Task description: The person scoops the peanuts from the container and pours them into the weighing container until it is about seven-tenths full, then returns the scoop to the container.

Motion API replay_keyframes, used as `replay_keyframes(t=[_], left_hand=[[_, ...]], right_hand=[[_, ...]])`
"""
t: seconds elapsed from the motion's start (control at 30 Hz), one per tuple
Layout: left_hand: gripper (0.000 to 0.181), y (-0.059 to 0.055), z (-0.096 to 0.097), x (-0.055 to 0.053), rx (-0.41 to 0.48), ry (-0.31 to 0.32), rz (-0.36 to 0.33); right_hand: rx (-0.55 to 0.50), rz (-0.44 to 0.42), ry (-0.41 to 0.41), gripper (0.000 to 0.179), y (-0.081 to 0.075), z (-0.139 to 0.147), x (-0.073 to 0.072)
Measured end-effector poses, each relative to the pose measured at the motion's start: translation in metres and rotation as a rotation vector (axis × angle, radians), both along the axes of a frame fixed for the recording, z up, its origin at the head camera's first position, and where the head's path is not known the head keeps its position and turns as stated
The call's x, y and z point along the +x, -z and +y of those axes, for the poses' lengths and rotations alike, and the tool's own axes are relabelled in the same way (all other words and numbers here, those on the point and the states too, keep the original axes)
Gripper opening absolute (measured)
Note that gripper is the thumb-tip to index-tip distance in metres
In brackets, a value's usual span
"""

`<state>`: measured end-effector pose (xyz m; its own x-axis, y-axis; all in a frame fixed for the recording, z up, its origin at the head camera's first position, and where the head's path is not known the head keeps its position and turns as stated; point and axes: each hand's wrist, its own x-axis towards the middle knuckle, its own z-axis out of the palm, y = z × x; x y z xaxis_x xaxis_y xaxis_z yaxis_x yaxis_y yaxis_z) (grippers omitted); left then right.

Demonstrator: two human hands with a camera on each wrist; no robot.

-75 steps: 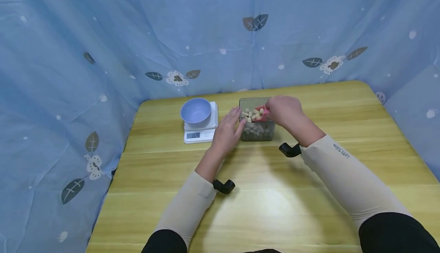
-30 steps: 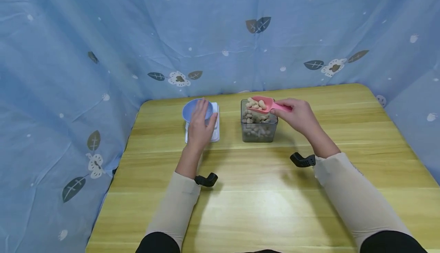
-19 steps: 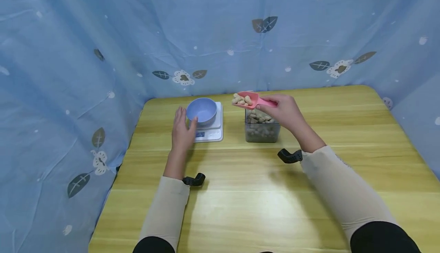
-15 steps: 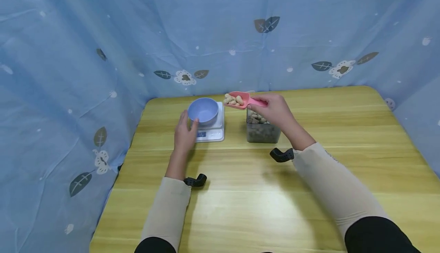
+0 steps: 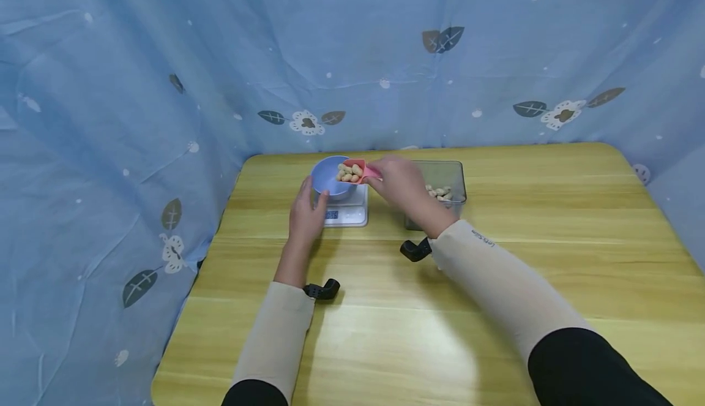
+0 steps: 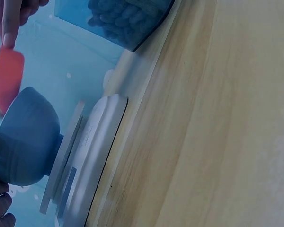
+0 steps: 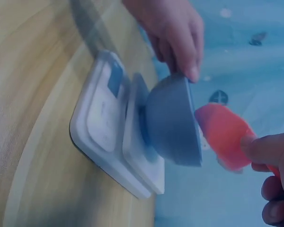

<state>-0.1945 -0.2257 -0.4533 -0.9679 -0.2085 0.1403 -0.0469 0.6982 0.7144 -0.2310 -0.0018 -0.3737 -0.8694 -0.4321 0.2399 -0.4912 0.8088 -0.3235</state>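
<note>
One blue bowl [image 5: 325,176] sits mouth up on the platform of a white digital kitchen scale [image 5: 348,216], in the upper middle of the head view, presumably so that its contents are weighed. The left hand [image 5: 307,215] has its fingers and thumb around the bowl's lower-left side, a light grip that likely keeps it from shifting. The right hand [image 5: 402,185] pinches the handle of a pink scoop [image 5: 363,170], its grip closed on it, holding the scoop nearly level, probably to keep the unshelled peanuts [image 5: 348,173] from rolling off. The scoop's front end is above the bowl's right side; whether it touches the rim is hard to tell. Right of the scale on the wooden bench [image 5: 385,308], partly behind the right hand, a grey see-through container [image 5: 440,172] holds more peanuts, near enough, it seems, for a short carry.
</note>
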Motion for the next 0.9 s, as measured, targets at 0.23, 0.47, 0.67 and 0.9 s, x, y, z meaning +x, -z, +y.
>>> replay_keyframes(t=[0.23,0.47,0.67,0.9], left_hand=[[0.066,-0.001,0.003,0.001,0.005,0.004,0.024],[0.065,0.000,0.002,0.001,0.009,0.015,0.038],[0.065,0.000,0.000,0.000,0.000,0.007,0.025],[0.066,-0.001,0.000,0.000,-0.004,0.011,0.008]], right_hand=[[0.124,0.157,-0.034,0.023,-0.003,-0.013,0.002],[0.143,0.308,-0.057,0.011,-0.004,-0.016,0.003],[0.144,0.314,-0.044,0.012,-0.007,-0.014,0.003],[0.051,0.113,0.000,0.030,-0.013,0.004,0.002]])
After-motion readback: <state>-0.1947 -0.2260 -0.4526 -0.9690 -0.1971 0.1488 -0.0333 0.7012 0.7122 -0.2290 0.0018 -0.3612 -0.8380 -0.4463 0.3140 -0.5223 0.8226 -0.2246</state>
